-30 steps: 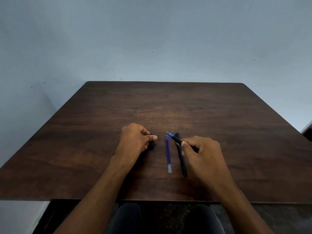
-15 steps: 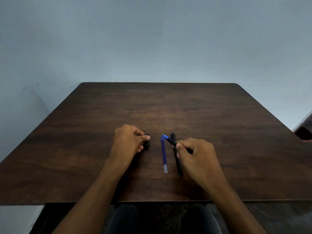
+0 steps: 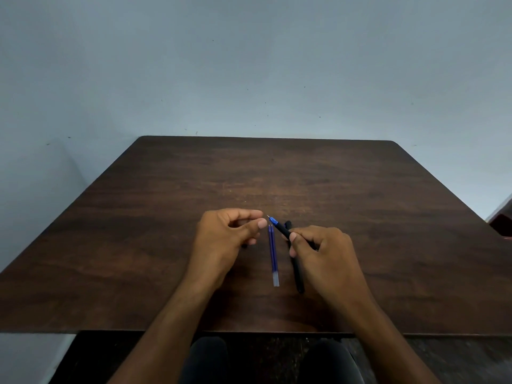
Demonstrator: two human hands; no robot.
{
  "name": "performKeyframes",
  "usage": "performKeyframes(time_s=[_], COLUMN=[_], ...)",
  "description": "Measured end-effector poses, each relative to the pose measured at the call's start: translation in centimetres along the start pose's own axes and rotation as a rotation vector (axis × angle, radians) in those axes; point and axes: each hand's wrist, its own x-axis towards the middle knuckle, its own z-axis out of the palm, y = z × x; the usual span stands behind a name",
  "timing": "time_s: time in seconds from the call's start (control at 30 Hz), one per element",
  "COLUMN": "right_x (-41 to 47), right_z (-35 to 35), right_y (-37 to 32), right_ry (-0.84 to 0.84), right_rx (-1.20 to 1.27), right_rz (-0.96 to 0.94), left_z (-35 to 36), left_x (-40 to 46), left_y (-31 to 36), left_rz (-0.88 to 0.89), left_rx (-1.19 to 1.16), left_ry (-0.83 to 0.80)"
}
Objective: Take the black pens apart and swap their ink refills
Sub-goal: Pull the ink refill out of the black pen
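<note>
My right hand [image 3: 324, 253] grips a black pen barrel [image 3: 284, 230] that points up and to the left, with the blue tip of a refill [image 3: 273, 220] sticking out of its front. Under that hand a second black pen barrel [image 3: 296, 270] lies lengthwise on the table. Just left of it lies a loose thin blue refill [image 3: 273, 256] with a clear near end. My left hand [image 3: 227, 234] hovers left of the blue tip. Its thumb and forefinger are slightly apart and nothing shows between them. A small dark piece [image 3: 244, 246] peeks out beneath it.
The dark wooden table [image 3: 166, 217] runs back to a pale blue wall. Its near edge is just above my knees. A dark red object [image 3: 502, 224] shows past the table's right edge.
My left hand has lifted off the small dark piece and moved right, close to the pen's blue tip. My right hand still holds the pen barrel, now raised slightly.
</note>
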Motion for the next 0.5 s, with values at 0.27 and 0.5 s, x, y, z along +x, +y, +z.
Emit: performKeyframes(time_s=[0.27, 0.5], right_x=[0.6, 1.2], right_z=[0.4, -0.3], right_y=[-0.3, 0.1], right_ry=[-0.021, -0.158], right_rx=[0.104, 0.208], right_rz=[0.019, 0.085], left_z=[1.4, 1.5], left_x=[-0.7, -0.9], left_y=[0.2, 0.6], left_rz=[-0.091, -0.062], left_rx=[-0.506, -0.531], left_ry=[-0.212, -0.171])
